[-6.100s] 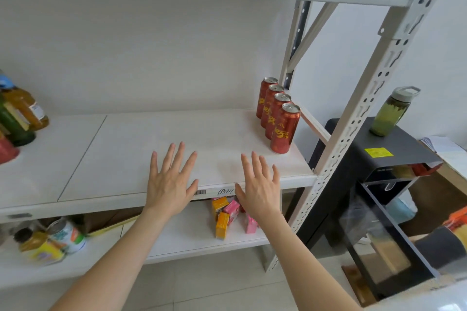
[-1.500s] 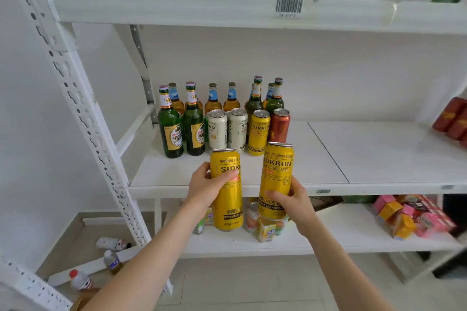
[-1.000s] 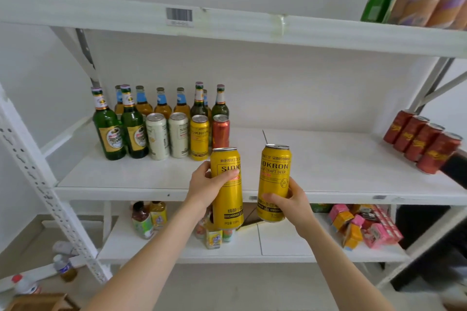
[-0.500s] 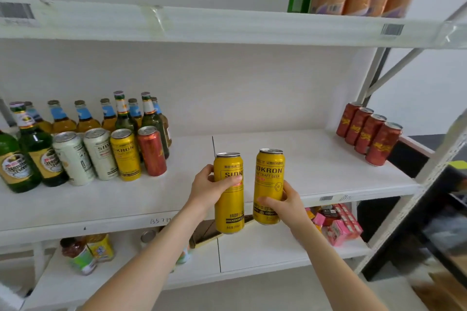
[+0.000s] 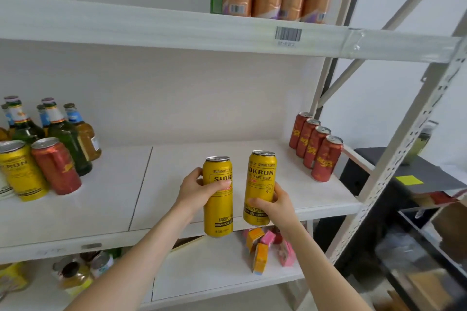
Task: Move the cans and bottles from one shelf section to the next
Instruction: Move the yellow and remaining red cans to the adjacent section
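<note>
My left hand (image 5: pixel 195 190) grips a tall yellow beer can (image 5: pixel 218 207), and my right hand (image 5: pixel 274 203) grips a second yellow can (image 5: pixel 260 179). Both cans are upright, side by side, in the air at the front edge of the right section of the middle shelf (image 5: pixel 290 184). A row of several red cans (image 5: pixel 321 156) stands at that section's right end. On the left section stand a yellow can (image 5: pixel 21 171), a red can (image 5: pixel 56 165) and several green and amber bottles (image 5: pixel 68 134).
The upper shelf (image 5: pixel 177 30) carries several tall brown bottles and a green one. Small orange and pink cartons (image 5: pixel 265 247) and jars lie on the lower shelf. A slanted perforated post (image 5: pixel 394 154) frames the shelf's right end, with a black cabinet (image 5: pixel 404 184) beyond it.
The view has swung right from the left section to the right one. Both hands have carried the two yellow cans along, keeping them upright in front of the shelf edge.
</note>
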Tool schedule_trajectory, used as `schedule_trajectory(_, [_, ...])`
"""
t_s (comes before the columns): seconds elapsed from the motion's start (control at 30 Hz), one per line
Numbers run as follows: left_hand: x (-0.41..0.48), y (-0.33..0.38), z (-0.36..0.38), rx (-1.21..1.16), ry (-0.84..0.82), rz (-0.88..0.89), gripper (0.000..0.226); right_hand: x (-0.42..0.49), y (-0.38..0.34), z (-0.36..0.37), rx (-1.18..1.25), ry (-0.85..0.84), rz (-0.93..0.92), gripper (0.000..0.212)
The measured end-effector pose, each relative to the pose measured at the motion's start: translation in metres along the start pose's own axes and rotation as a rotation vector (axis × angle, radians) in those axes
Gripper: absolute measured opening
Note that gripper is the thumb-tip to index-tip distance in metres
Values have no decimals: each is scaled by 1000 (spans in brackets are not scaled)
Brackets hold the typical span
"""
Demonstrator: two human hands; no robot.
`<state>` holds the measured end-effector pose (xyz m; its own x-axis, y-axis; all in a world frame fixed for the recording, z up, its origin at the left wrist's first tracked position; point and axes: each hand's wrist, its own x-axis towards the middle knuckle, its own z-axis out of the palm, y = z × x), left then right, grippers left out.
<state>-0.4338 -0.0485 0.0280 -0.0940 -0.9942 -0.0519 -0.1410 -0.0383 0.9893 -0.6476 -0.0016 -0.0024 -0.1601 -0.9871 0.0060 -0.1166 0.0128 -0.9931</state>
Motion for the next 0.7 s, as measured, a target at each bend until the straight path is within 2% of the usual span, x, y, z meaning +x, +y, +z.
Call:
schedule_trajectory(0.27, [16, 12, 100, -10, 61, -28, 48, 35, 11, -99, 4, -60, 12, 49])
schedule_trajectory(0.53, [61, 20, 141, 22, 69, -32, 53, 91, 26, -135, 54, -55, 41, 49])
schedule_trajectory(0.7, [108, 26, 151, 52, 82, -33, 75, 141, 31, -138, 61, -59, 26, 45])
